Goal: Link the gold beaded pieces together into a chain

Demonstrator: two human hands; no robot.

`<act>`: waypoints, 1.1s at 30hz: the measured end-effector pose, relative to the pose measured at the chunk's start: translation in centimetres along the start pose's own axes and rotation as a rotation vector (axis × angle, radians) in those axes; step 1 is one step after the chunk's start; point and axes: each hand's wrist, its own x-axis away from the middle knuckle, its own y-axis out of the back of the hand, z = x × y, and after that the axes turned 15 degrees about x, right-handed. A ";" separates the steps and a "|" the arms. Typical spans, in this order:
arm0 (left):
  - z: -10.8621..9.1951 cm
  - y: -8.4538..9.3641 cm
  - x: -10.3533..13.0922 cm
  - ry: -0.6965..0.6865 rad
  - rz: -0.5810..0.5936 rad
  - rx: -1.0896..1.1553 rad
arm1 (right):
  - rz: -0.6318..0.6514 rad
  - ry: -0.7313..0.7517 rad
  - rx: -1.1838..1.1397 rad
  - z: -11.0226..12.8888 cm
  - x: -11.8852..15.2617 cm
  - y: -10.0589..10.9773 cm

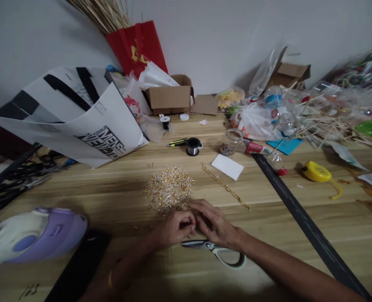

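My left hand (178, 227) is curled closed, its thumb and fingertips drawn together; whatever it pinches is too small to make out. Close against it, my right hand (213, 222) has bent fingers held together, and what lies in them is hidden. Its fingertips are by the lower right edge of a heap of clear and gold beaded pieces (168, 189). Just below both hands lie scissors (228, 255) with pale handles, blades pointing left. A gold chain (226, 185) stretches across the wood to the right of the heap.
Behind the heap are a wire spool (193, 147), a yellow utility knife (178, 143), a white card (227, 166) and a bead jar (231, 142). A yellow tape measure (317, 171) lies right; a purple-and-white object (52, 235) and a large white bag (110, 126) stand left.
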 end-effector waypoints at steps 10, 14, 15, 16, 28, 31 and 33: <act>0.2 0.4 0.3 -0.006 0.043 0.005 | 0.060 0.007 0.051 0.1 0.2 -0.5; 0.3 0.8 0.2 0.013 0.014 0.071 | 0.062 -0.045 0.038 0.3 0.0 -0.3; 0.4 0.9 0.1 0.011 -0.004 0.079 | 0.062 -0.066 0.032 0.4 0.0 -0.3; 0.5 1.0 0.1 0.002 -0.023 0.099 | 0.060 -0.088 0.025 0.5 0.0 -0.2; 0.7 0.5 -0.6 -0.021 -0.172 0.314 | 0.058 -0.250 -0.065 0.3 0.0 -0.4; 0.6 0.3 -0.6 -0.011 -0.175 0.335 | 0.062 -0.303 -0.116 0.2 0.0 -0.6; 0.5 0.2 -0.5 -0.002 -0.173 0.361 | 0.061 -0.328 -0.137 0.2 0.0 -0.6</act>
